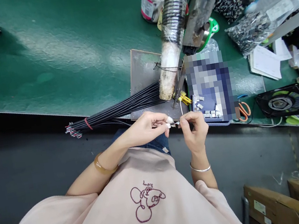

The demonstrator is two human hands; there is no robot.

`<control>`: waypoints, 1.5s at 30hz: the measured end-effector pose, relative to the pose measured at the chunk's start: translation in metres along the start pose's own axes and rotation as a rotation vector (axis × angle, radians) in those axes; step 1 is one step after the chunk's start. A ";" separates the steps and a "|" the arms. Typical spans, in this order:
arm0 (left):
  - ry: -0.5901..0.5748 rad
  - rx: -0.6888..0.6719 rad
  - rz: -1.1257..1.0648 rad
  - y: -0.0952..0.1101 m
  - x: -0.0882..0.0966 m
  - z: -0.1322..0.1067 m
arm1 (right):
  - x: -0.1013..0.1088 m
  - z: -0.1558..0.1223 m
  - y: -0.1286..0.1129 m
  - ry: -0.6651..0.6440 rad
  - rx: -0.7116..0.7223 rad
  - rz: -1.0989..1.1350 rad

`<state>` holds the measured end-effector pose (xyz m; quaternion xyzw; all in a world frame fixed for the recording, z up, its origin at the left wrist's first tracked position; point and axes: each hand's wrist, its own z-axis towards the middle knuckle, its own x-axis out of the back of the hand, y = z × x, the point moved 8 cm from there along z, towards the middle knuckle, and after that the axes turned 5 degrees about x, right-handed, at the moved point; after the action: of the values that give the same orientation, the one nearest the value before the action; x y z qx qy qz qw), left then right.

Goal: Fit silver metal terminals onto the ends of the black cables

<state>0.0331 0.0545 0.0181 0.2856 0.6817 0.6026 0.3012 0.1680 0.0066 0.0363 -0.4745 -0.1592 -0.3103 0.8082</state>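
Note:
My left hand is closed in a pinch, with white covers on its fingertips. Between its thumb and forefinger sits a small metal connector, mostly hidden. Close beside it, my right hand pinches, its fingertips almost meeting the connector. A thin white wire runs down into the right fingers from near a yellow clip. Behind the hands, a bundle of black cables lies across a grey board, tied by a red band, with stripped coloured ends at the left.
A ribbed duct hangs over the board. To the right are a blue tray of small metal connectors, partly pixelated, orange-handled scissors and a black fan. A plastic jar stands behind. Cardboard boxes are on the floor.

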 end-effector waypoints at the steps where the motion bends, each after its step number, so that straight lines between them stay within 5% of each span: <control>1: 0.010 -0.013 0.040 0.001 -0.001 -0.001 | -0.004 0.000 0.007 -0.040 -0.102 0.062; 4: 0.118 -0.068 0.174 0.003 -0.001 -0.003 | -0.015 -0.002 0.016 -0.132 -0.284 0.215; 6: 0.188 -0.060 0.176 -0.001 0.000 -0.003 | -0.014 0.001 0.012 -0.114 -0.250 0.180; 12: 0.302 -0.014 0.041 -0.016 0.005 0.003 | 0.006 -0.001 -0.004 0.063 -0.081 -0.092; 19: 0.365 -0.011 -0.066 -0.017 0.010 0.009 | 0.028 -0.015 -0.007 0.312 -0.096 0.040; 28: 0.451 0.020 -0.080 -0.023 0.013 0.014 | -0.003 -0.005 -0.017 0.141 0.092 -0.190; 38: 0.523 0.024 -0.101 -0.021 0.019 0.019 | -0.008 0.002 -0.005 0.131 0.011 -0.060; 45: 0.505 0.013 -0.123 -0.015 0.021 0.020 | -0.005 0.008 -0.017 0.122 0.086 -0.113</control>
<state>0.0339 0.0818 0.0002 0.0862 0.7550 0.6312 0.1556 0.1532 0.0094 0.0495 -0.4101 -0.1494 -0.3765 0.8171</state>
